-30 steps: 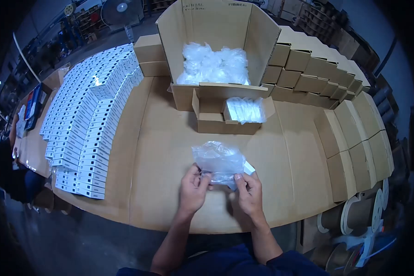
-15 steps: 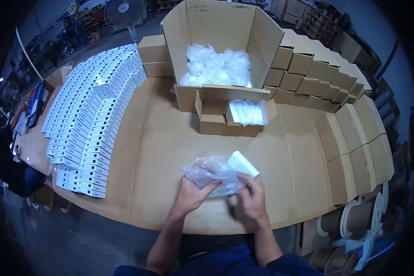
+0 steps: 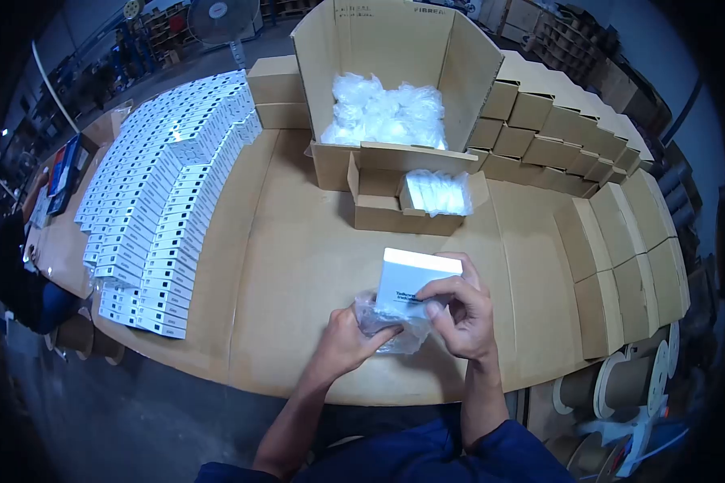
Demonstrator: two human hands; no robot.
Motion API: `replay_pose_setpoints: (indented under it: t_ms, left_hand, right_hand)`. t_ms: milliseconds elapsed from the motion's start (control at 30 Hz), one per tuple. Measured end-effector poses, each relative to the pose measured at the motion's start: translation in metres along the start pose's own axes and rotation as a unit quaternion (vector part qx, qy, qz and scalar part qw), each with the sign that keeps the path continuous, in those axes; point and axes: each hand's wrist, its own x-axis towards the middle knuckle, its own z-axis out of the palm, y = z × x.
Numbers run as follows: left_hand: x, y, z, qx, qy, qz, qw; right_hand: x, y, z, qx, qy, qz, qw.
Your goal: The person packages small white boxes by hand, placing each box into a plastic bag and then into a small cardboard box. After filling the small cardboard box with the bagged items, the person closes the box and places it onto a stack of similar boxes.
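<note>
A small white box [image 3: 411, 278] with dark printing stands upright at the mouth of a clear plastic bag [image 3: 403, 338], its lower end inside the plastic. My left hand [image 3: 345, 344] grips the bag from the left, thumb across its front. On the right, my right hand [image 3: 463, 314] holds the white box, fingers bent over its printed face. Beyond them sits an open small carton [image 3: 407, 219] with several plastic-wrapped white boxes [image 3: 437, 193] at its right end.
A large open carton [image 3: 395, 32] holds many clear plastic bags [image 3: 387, 113]. Rows of white boxes [image 3: 161, 185] line the left side. Stacked brown cartons [image 3: 548, 121] stand at the back right, more cartons [image 3: 612, 274] at the right edge. A person [image 3: 16, 266] is at far left.
The white box has turned from lying slanted beside the bag to upright, with its lower end now in the bag. My right hand has moved up and to the right.
</note>
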Motion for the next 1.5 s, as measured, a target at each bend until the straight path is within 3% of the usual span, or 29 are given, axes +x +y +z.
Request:
replay_pose_setpoints:
  t_ms: [233,300,400,467,633,733,767,933,1033,1133,1333,1433,1500]
  left_hand:
    - [-0.002,-0.008,0.0,-0.042,0.001,-0.043,0.998]
    - [-0.002,-0.016,-0.001,-0.057,-0.014,-0.05,0.997]
    - [-0.007,-0.014,0.001,-0.267,-0.029,-0.031,0.963]
    - [-0.009,-0.02,-0.007,-0.287,-0.059,-0.058,0.954]
    - [-0.009,-0.032,0.0,-0.318,-0.025,-0.093,0.943]
    - [-0.009,-0.038,0.009,-0.431,0.007,-0.112,0.895]
    - [-0.01,-0.038,0.011,-0.45,0.017,-0.12,0.885]
    - [-0.01,-0.037,0.015,-0.511,0.092,-0.127,0.845]
    - [-0.007,-0.041,0.013,-0.509,0.108,-0.088,0.85]
    - [-0.005,-0.049,0.011,-0.442,0.099,-0.059,0.89]
    - [0.0,-0.034,0.003,-0.571,0.082,-0.047,0.816]
    - [0.002,-0.039,0.005,-0.535,0.125,-0.054,0.834]
    - [-0.004,-0.048,0.001,-0.542,0.093,-0.033,0.834]
  right_hand:
    - [-0.008,0.02,0.016,-0.024,-0.026,-0.001,0.999]
    - [-0.011,0.021,0.019,-0.032,-0.021,0.045,0.998]
    - [-0.014,0.028,0.022,-0.036,0.009,0.077,0.996]
    - [-0.015,0.035,0.02,-0.036,0.023,0.09,0.995]
    - [-0.008,0.031,0.018,-0.027,-0.037,0.089,0.995]
    - [-0.007,0.038,0.019,0.029,-0.064,0.117,0.991]
    - [-0.007,0.034,0.015,0.059,-0.116,0.17,0.977]
    - [-0.021,0.048,0.023,0.224,-0.036,0.169,0.959]
    - [-0.032,0.049,0.031,0.295,0.036,0.207,0.932]
    - [-0.047,0.059,0.05,0.274,0.095,0.271,0.918]
    - [-0.049,0.062,0.056,0.296,0.155,0.203,0.92]
    - [-0.046,0.058,0.053,0.286,0.178,0.196,0.921]
    - [-0.046,0.058,0.051,0.269,0.173,0.186,0.929]
